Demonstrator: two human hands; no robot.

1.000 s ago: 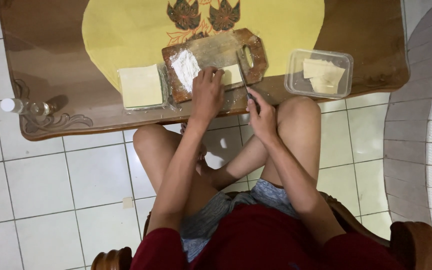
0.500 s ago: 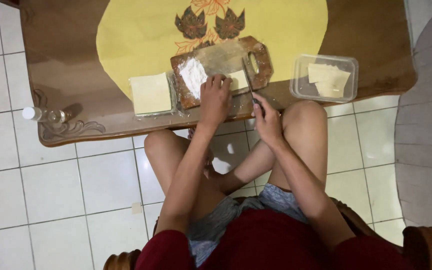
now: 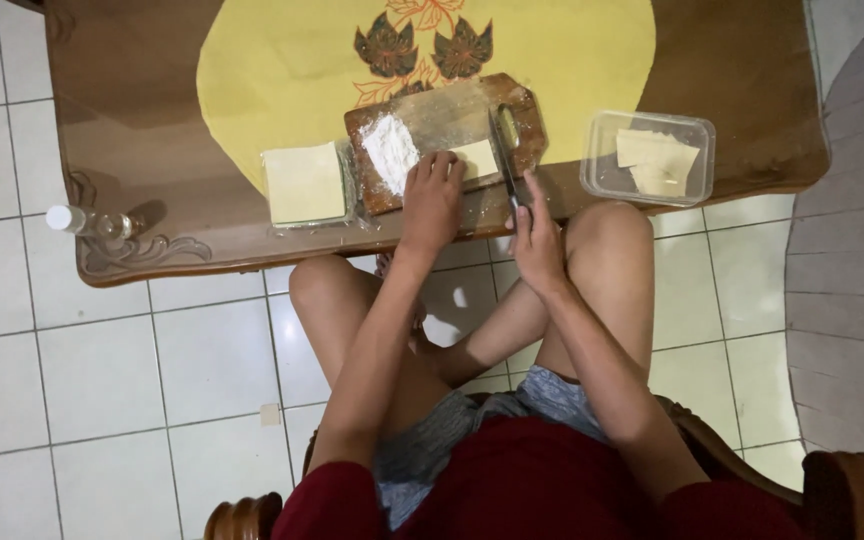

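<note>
a seated person's left hand (image 3: 432, 200) presses flat, fingers spread, on a pale dough sheet (image 3: 475, 158) on the floured wooden board (image 3: 442, 115), while the right hand (image 3: 537, 240) grips a knife (image 3: 505, 150) laid across it; cutting appears underway, calling for a steady, straight draw.

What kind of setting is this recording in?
Most likely a home room used for food prep: a low glass-topped wooden table on a white tiled floor, with a floured wooden cutting board and a clear plastic container.
</note>
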